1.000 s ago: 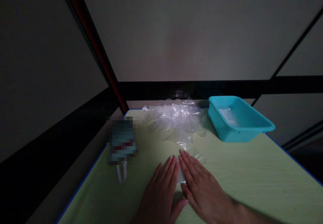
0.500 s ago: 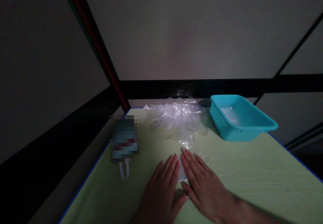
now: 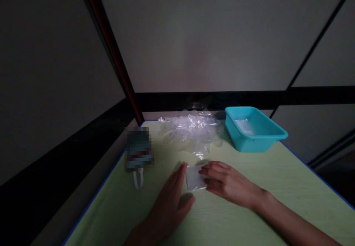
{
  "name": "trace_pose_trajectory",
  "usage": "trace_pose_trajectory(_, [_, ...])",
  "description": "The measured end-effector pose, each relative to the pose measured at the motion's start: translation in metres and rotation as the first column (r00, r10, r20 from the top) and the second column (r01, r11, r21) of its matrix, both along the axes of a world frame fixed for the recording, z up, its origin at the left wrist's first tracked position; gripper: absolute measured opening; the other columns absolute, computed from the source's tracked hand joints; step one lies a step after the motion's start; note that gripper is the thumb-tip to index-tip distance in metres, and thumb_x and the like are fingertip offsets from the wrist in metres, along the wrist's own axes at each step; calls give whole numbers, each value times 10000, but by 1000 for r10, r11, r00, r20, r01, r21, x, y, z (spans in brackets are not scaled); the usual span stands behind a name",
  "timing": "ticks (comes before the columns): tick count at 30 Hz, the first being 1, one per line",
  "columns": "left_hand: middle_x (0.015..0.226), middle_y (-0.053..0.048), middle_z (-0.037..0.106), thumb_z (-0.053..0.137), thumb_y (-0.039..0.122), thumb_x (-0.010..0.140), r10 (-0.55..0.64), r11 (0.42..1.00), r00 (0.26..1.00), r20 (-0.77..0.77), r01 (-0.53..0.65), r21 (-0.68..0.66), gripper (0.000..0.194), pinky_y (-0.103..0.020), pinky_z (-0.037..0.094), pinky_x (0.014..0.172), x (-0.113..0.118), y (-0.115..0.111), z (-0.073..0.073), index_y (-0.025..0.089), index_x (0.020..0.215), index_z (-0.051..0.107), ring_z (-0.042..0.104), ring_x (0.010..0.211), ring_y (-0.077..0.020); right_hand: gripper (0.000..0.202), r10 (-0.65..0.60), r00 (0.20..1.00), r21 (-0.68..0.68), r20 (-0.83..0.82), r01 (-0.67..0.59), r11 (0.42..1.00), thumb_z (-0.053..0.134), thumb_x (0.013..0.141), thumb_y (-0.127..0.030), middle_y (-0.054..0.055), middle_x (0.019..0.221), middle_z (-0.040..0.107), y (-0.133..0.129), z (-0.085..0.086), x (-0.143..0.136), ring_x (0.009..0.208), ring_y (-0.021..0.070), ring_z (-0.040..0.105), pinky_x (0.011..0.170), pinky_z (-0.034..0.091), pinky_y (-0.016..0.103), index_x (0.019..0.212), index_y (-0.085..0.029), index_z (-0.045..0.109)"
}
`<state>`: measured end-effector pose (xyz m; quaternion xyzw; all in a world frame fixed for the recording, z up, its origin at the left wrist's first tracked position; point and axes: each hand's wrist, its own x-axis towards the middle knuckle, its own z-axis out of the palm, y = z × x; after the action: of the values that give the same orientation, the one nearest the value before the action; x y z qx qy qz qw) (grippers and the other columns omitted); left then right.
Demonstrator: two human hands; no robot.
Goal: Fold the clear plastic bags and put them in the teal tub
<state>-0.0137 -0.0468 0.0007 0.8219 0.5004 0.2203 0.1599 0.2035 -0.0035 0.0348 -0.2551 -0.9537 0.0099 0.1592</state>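
A small folded square of clear plastic [image 3: 193,179], which looks like a folded disposable glove, lies flat on the table between my hands. My left hand [image 3: 170,198] is open, standing on its edge along the square's left side with the thumb spread away. On the other side my right hand [image 3: 229,181] has its bent fingers over the square's right part, the fingertips touching it and slightly apart. The square's right edge is hidden beneath those fingers. Behind it lies a loose pile of clear plastic gloves [image 3: 191,125], shiny and crumpled, with rounded finger ends.
A turquoise plastic basin [image 3: 249,144] stands at the back right, with a whitish folded plastic piece [image 3: 244,127] inside. At the left is a blurred-out object [image 3: 138,150] with a white loop [image 3: 138,181]. The pale green table [image 3: 288,186] has blue edging and meets walls behind.
My hands have moved apart from lying flat on the plastic square, uncovering more of it. The left hand has turned onto its side; the right has shifted to the right with fingers bent.
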Motion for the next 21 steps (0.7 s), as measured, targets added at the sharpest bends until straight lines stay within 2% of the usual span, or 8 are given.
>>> trace_pose_trajectory(3, [1383,-125,337,482,154,754,0,1000,1000,-8,0,12,683,-436,311,1010,3,1,2,156,1373,194,310,1261,-244,236,4,1000,53,-4,-4,999,395,903,-158,36,1039,618,0,-7,-4,992,178,518,916,389,321,967,-155,622])
trace_pose_trajectory(7, [1323,-131,424,490,159,738,-16,998,999,-32,18,64,608,-447,341,982,8,3,7,152,1320,312,389,1202,-253,216,9,999,64,-50,-6,998,403,878,-121,56,999,622,-3,-7,-7,963,179,527,925,365,341,871,-157,616])
trace_pose_trajectory(9, [1266,-127,484,497,156,727,-21,997,1000,3,21,76,527,-442,332,983,11,5,13,150,1249,417,424,1166,-253,199,-4,992,-39,-123,-1,999,396,864,-131,73,966,621,-5,-3,-7,939,183,536,900,376,350,868,-157,594])
trace_pose_trajectory(11, [1155,-104,565,509,150,711,3,1000,989,147,-2,-7,385,-430,319,980,16,7,21,166,1093,552,470,1102,-252,184,-93,963,-243,-251,30,970,382,856,-152,67,877,619,-6,2,-7,849,175,555,805,421,325,874,-155,565])
trace_pose_trajectory(14, [866,-59,641,507,191,724,132,971,907,400,-39,-235,144,-398,390,877,24,15,32,172,796,630,557,891,-243,173,-335,822,-567,-460,19,823,383,856,-226,12,679,564,-6,6,-7,639,135,536,582,425,241,773,-158,519])
trace_pose_trajectory(16, [726,-36,628,496,224,730,189,943,856,481,-21,-333,138,-347,447,745,29,24,36,155,711,613,579,756,-223,196,-458,711,-683,-533,-42,729,441,832,-313,-22,590,505,-2,5,-8,542,111,491,480,377,203,715,-162,487])
trace_pose_trajectory(18, [665,-21,620,498,229,712,197,916,811,550,48,-398,142,-292,458,640,33,35,39,137,696,605,590,690,-205,239,-519,635,-710,-573,-68,701,518,781,-378,-38,552,477,3,2,-10,494,96,459,437,347,188,691,-161,477])
trace_pose_trajectory(21, [661,-21,630,547,226,664,230,869,710,666,158,-469,132,-261,450,618,39,49,39,119,712,608,603,690,-198,276,-547,578,-682,-606,-24,731,554,754,-405,-36,539,475,10,-2,-9,474,92,444,432,345,190,659,-157,478])
